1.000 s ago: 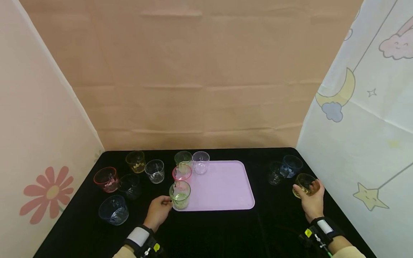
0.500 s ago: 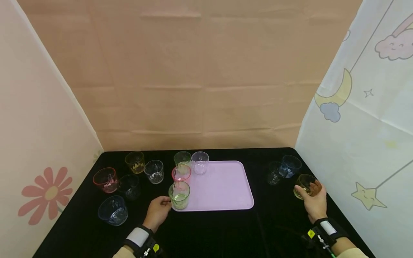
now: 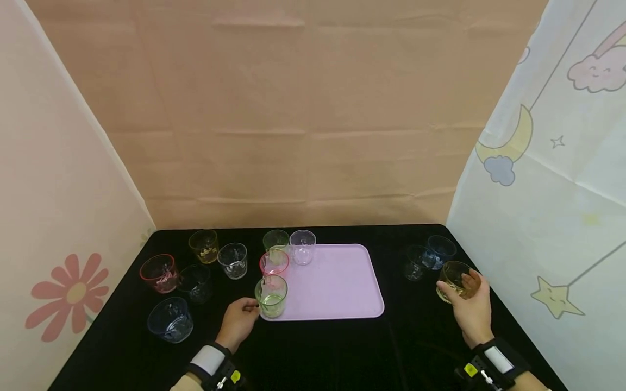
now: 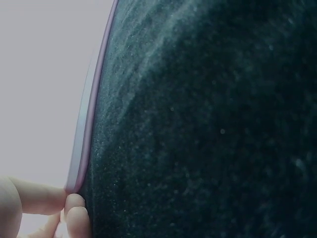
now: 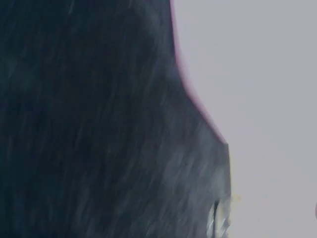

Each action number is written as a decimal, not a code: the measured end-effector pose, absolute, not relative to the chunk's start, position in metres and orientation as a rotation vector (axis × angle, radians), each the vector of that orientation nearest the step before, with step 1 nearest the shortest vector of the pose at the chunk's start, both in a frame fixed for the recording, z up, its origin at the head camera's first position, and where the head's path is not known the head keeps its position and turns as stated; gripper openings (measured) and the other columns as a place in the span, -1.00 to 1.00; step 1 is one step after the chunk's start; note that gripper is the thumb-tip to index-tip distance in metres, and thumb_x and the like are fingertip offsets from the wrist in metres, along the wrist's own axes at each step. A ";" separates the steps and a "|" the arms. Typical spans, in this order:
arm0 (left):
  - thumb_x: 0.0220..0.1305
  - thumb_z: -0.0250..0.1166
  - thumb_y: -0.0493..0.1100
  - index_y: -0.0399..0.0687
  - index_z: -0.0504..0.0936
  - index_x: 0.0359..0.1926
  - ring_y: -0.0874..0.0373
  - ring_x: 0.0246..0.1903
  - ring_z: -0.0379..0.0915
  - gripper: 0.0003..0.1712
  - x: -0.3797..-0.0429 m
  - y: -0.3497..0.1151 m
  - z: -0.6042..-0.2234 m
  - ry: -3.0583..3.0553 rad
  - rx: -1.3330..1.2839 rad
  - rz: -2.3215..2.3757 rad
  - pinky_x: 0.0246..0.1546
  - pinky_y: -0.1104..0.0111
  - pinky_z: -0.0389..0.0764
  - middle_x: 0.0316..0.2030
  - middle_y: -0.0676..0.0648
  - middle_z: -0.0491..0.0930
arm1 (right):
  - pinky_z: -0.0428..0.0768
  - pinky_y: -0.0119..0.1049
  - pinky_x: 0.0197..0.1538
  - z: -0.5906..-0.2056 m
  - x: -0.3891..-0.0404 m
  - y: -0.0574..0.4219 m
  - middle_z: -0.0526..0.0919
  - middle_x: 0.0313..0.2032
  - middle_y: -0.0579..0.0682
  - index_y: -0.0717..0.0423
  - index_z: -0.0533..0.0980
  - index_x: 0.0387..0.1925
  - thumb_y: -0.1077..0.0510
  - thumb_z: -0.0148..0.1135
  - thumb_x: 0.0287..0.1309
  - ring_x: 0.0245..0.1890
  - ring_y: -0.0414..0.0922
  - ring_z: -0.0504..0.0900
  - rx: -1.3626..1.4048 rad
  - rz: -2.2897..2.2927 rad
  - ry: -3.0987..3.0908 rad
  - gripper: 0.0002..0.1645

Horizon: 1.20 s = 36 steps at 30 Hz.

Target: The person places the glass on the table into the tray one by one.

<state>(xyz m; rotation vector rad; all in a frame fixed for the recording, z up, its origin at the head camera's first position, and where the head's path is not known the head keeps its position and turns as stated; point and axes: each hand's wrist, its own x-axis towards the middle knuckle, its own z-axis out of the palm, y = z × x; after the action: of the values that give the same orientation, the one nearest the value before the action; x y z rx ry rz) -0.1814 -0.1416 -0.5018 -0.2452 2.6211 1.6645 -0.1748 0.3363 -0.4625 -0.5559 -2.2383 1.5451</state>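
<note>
At the near left corner of the pink tray (image 3: 337, 290), my left hand (image 3: 237, 321) pinches the rim (image 4: 79, 163) between thumb and fingers. Close to those fingertips a green-tinted glass (image 3: 271, 305) stands at the tray's left edge. Behind it are a red-rimmed glass (image 3: 274, 265), a clear glass (image 3: 303, 251) and another greenish glass (image 3: 276, 239). On the right side of the table, my right hand (image 3: 472, 312) grips a yellow-tinted glass (image 3: 455, 273), thumb on the near side and fingers around the far side. The right wrist view is blurred and barely shows this hand.
On the left of the black table (image 3: 313, 358) stand a yellow glass (image 3: 204, 250), a red glass (image 3: 160, 274), a clear glass (image 3: 233, 263), a dark glass (image 3: 195, 285) and a blue glass (image 3: 171, 320). At right back are a blue glass (image 3: 442, 250) and a dark glass (image 3: 415, 266).
My right hand, with the yellow glass in its grip, moved slightly right, then back left toward the tray. The left hand and the tray stay put.
</note>
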 end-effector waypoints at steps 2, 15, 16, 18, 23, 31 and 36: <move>0.32 0.25 -0.36 -0.49 0.61 -0.07 0.05 -0.30 0.56 -0.77 -0.182 -0.142 -0.502 2.624 -0.248 1.660 -0.31 0.26 0.58 -0.27 -0.21 0.62 | 0.13 0.05 0.51 -0.456 -0.172 0.325 0.10 0.48 0.32 0.18 -0.17 0.58 0.10 0.37 0.31 0.48 0.22 0.12 -0.506 1.538 -2.255 0.12; 0.32 0.25 -0.36 -0.48 0.60 -0.05 0.03 -0.28 0.57 -0.75 -0.184 -0.143 -0.502 2.617 -0.256 1.653 -0.28 0.24 0.61 -0.25 -0.22 0.61 | 0.17 0.18 0.46 -0.439 -0.180 0.261 0.15 0.47 0.30 0.20 -0.14 0.56 0.17 0.41 0.26 0.49 0.19 0.14 -0.217 1.694 -2.283 0.12; 0.32 0.25 -0.35 -0.48 0.60 -0.05 0.02 -0.28 0.57 -0.75 -0.184 -0.143 -0.501 2.614 -0.257 1.653 -0.28 0.24 0.61 -0.25 -0.22 0.61 | 0.17 0.18 0.47 -0.440 -0.181 0.257 0.14 0.47 0.30 0.21 -0.13 0.56 0.18 0.41 0.26 0.49 0.19 0.14 -0.198 1.709 -2.285 0.12; 0.33 0.24 -0.35 -0.48 0.60 -0.05 0.02 -0.28 0.56 -0.75 -0.184 -0.142 -0.501 2.607 -0.263 1.653 -0.28 0.23 0.60 -0.25 -0.22 0.61 | 0.16 0.18 0.47 -0.442 -0.185 0.246 0.14 0.47 0.31 0.22 -0.12 0.55 0.18 0.41 0.26 0.49 0.20 0.14 -0.165 1.738 -2.296 0.11; 0.34 0.23 -0.35 -0.47 0.60 -0.05 0.02 -0.27 0.57 -0.76 -0.183 -0.142 -0.501 2.599 -0.277 1.647 -0.28 0.23 0.60 -0.24 -0.21 0.62 | 0.20 0.17 0.46 -0.448 -0.192 0.219 0.14 0.46 0.33 0.23 -0.08 0.53 0.17 0.40 0.27 0.48 0.24 0.15 -0.092 1.804 -2.323 0.06; 0.32 0.24 -0.36 -0.47 0.60 -0.06 0.04 -0.28 0.56 -0.76 -0.182 -0.143 -0.503 2.600 -0.266 1.664 -0.30 0.25 0.59 -0.26 -0.20 0.62 | 0.15 0.14 0.48 -0.465 -0.207 0.182 0.17 0.46 0.34 0.26 0.01 0.48 0.25 0.43 0.21 0.50 0.19 0.13 -0.048 1.897 -2.275 0.00; 0.33 0.25 -0.35 -0.47 0.60 -0.07 0.04 -0.28 0.56 -0.77 -0.181 -0.142 -0.504 2.608 -0.255 1.662 -0.30 0.25 0.59 -0.26 -0.21 0.62 | 0.17 0.16 0.47 -0.475 -0.215 0.164 0.20 0.42 0.40 0.32 0.04 0.45 0.30 0.46 0.15 0.48 0.23 0.16 -0.037 1.937 -2.222 0.00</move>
<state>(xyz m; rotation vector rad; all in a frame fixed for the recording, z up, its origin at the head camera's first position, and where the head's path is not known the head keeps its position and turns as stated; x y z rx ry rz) -0.1813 -0.1423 -0.5037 -0.2552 2.6078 1.6621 -0.2154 0.1636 -0.4750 -0.0370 -2.2222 1.9368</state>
